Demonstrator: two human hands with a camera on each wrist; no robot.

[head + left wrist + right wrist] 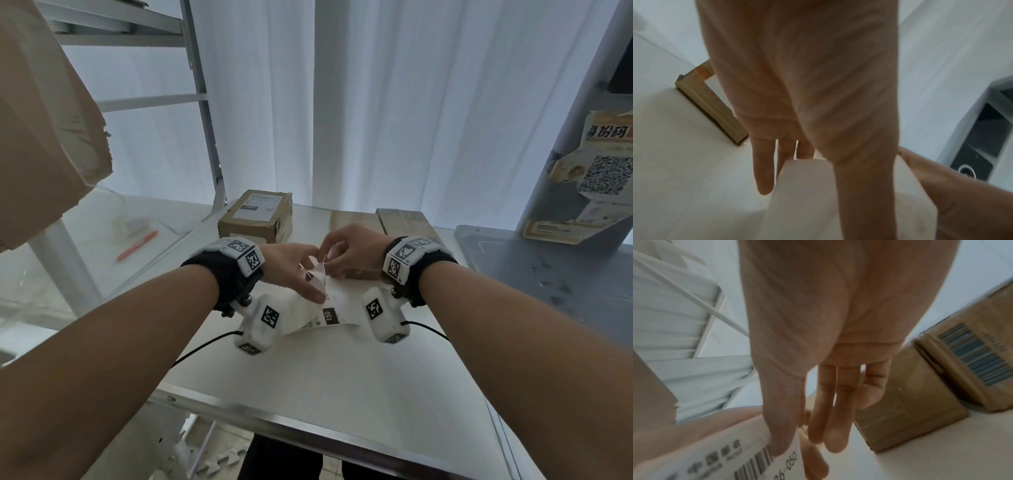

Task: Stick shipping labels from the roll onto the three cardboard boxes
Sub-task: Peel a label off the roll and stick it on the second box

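Note:
Over the white table [342,377], both hands hold a white shipping label strip [330,310] printed with a black "150" block. My left hand [305,274] grips the strip, thumb on its face. My right hand [342,250] pinches a raised corner of the label, thumb on the barcode side [748,459]. The left wrist view shows the strip's blank paper [801,194] under my fingers. A cardboard box [257,216] bearing a label sits at the back left. Two more cardboard boxes [349,219] [404,219] lie behind my right hand, also in the right wrist view [906,410] [972,353].
An orange pen [137,245] lies on the glass shelf to the left. A large cardboard box [44,137] overhangs the upper left. A grey shelf [548,274] with a QR-code poster [599,171] stands on the right. White curtains hang behind the table.

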